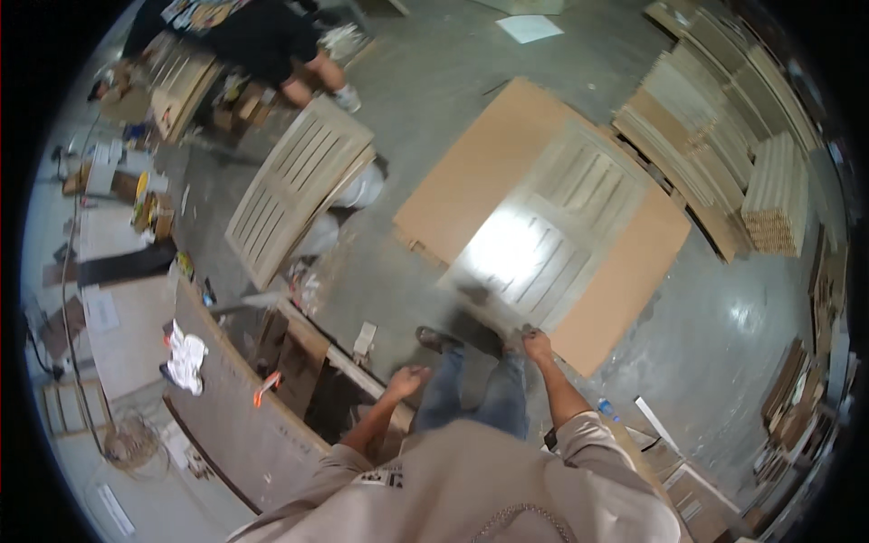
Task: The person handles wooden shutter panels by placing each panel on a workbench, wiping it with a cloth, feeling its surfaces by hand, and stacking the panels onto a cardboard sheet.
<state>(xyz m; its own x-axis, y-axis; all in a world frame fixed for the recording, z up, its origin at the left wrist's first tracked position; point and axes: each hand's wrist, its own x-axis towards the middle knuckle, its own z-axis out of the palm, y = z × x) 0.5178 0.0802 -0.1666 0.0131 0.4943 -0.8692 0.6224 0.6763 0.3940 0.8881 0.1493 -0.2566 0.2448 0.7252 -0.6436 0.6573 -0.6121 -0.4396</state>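
Note:
A pale wooden panel door [566,213] with slatted grooves lies flat on a brown cardboard sheet [493,136], a bright glare across its middle. My right hand [536,342] is over the panel's near corner, its fingers curled closed. Whatever is in them, if anything, is hidden, and I cannot tell whether the hand touches the wood. Out to the left, my left hand [407,382] hangs near a wooden crate-like frame [348,366], its fingers loosely apart with nothing seen in them. My shoes [438,340] stand on the floor by the panel's near end.
Another slatted panel [299,185] leans at a tilt on white buckets [362,187] to the left. Stacked boards [683,113] stand at the far right. A workbench [240,398] with an orange-handled tool [266,387] runs along my left. Another person [262,45] stands at the far left.

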